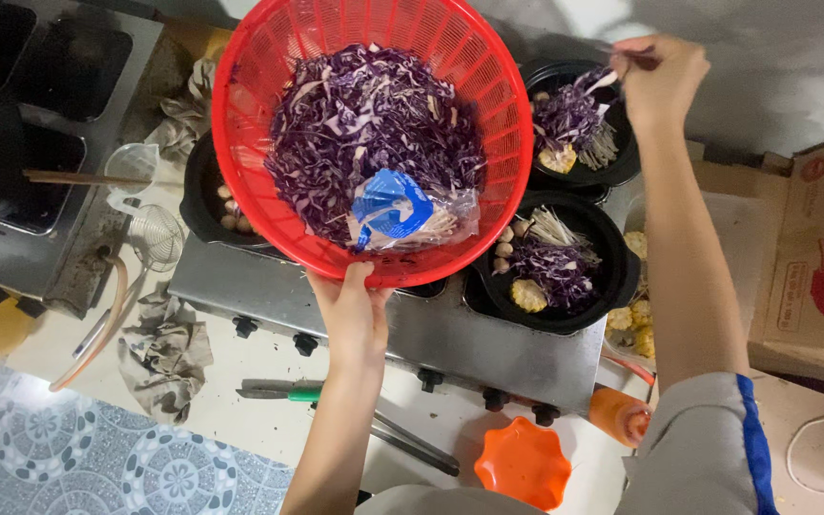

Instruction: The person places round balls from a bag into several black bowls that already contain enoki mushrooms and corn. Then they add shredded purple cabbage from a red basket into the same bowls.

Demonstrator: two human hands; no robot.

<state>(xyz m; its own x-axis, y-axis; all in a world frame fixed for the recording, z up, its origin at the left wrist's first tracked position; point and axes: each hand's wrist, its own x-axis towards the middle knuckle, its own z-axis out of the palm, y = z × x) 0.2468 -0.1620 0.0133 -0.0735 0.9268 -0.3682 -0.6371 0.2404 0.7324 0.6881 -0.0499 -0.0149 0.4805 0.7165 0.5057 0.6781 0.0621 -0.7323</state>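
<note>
Head-camera footage looked straight down on a steel gas stove (488, 334) crowded with black bowls. The person's left hand (353, 310) was clamped on the near rim of a red plastic colander (493, 124), thumb hooked over the edge, holding it tilted above the stove. Inside lay a heap of shredded purple cabbage (364, 119) and a crumpled clear-and-blue plastic bag (398, 210). The right hand (658, 76) was pinched shut around a small tuft of cabbage strands, directly above the far black bowl (579, 129).

That far bowl already held cabbage, corn pieces and enoki mushrooms. The nearer black bowl (555, 272), just beside the colander's rim, carried the same mix along with a few small round balls. A third black bowl (204, 195) on the left sat mostly hidden beneath the colander, only some pale balls visible in it; whether it had cabbage could not be told. Judged from this, two bowls looked topped and the colander remained well stocked.

On the white counter in front lay metal tongs (412, 443), a green-handled tool (283, 392), an orange scalloped dish (524, 464), an orange bottle (619, 416) and a crumpled rag (164, 353). A wire skimmer (155, 236) rested to the left.
</note>
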